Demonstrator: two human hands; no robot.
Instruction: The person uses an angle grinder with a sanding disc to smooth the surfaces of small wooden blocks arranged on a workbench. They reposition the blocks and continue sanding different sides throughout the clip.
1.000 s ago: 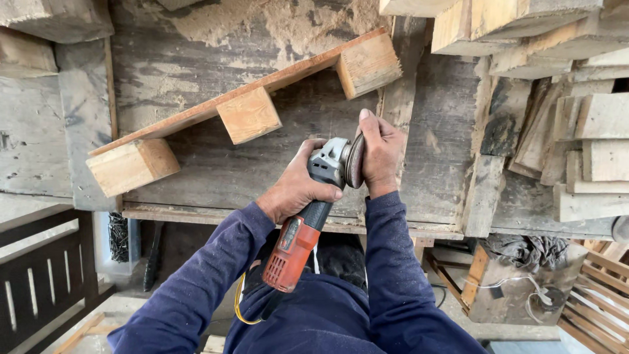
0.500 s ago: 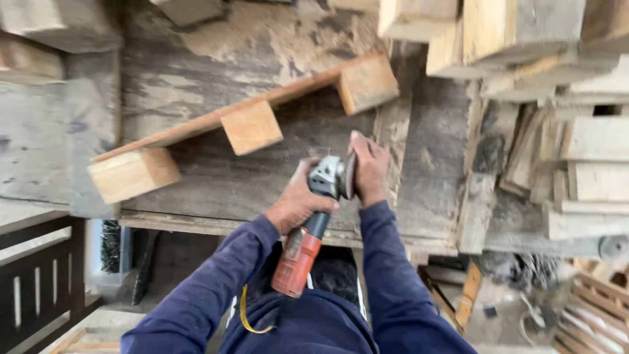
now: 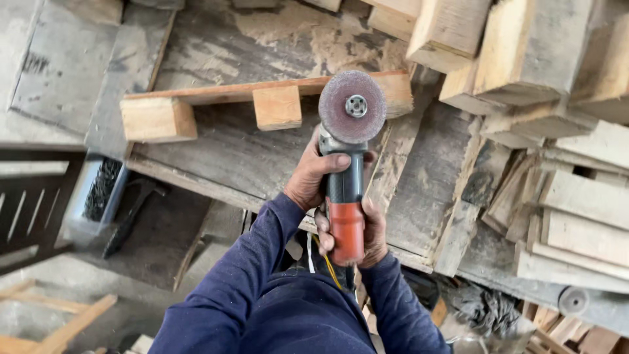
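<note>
Two hands grip one angle grinder (image 3: 346, 177) held upright over the worn wooden desk (image 3: 216, 151): left hand (image 3: 313, 178) wrapped round the grey neck just under the disc, right hand (image 3: 367, 229) closed on the red rear body. The reddish sanding disc (image 3: 352, 107) faces up, in front of a pallet piece (image 3: 262, 98) with pale blocks. Stacked timber (image 3: 563, 164) lies to the right.

Both hands grip angle grinder (image 3: 345, 190) (disc (image 3: 352, 107) upturned) over workbench (image 3: 223, 151).
</note>
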